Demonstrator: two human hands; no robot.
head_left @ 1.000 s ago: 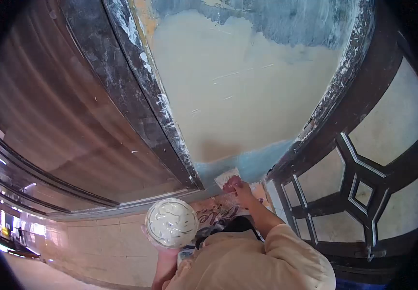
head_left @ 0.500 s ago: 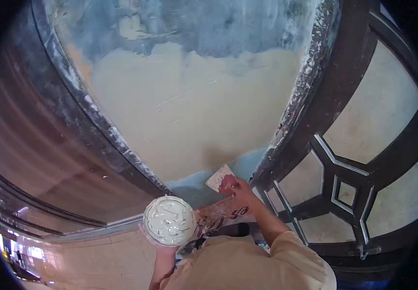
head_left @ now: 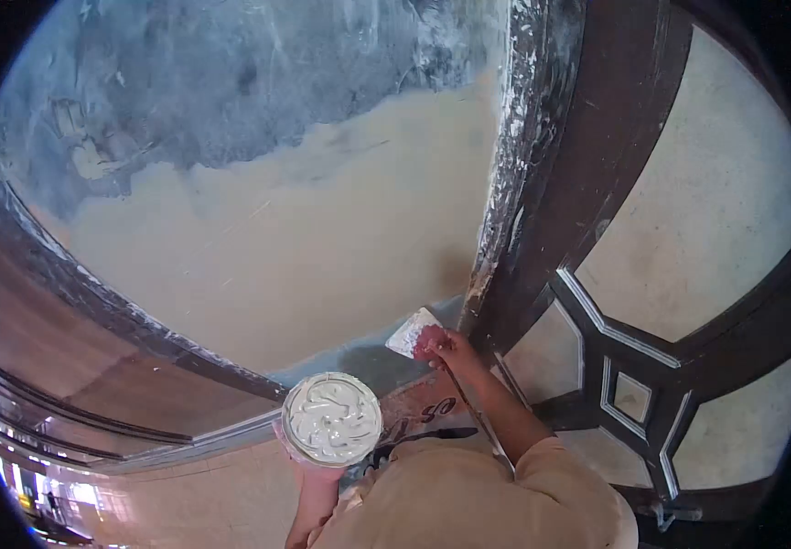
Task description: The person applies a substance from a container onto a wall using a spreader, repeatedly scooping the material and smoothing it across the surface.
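Observation:
My left hand (head_left: 315, 471) is wrapped round the lower side of a round tub of white putty (head_left: 332, 418), whose swirled surface faces up. In my right hand (head_left: 456, 351) is a putty knife (head_left: 414, 333); its reddish part lies by my fingers and white putty covers the broad edge. The knife overlaps the bottom right of the wall panel (head_left: 322, 247) in this view. A smooth cream layer coats the panel's lower part, with mottled blue-grey above and a blue-grey strip along the bottom.
A dark frame post (head_left: 505, 174) with flaked white smears borders the panel on the right. Past it stands a dark door (head_left: 587, 384) with pale panes and silver trim. Brown panelling (head_left: 75, 366) is at left, above a tiled floor (head_left: 203, 494). Printed cardboard or sheet (head_left: 423, 407) lies below.
My view has swung to the right, so the panel sits further left. The putty knife has turned a little in my right hand; the tub stays in my left.

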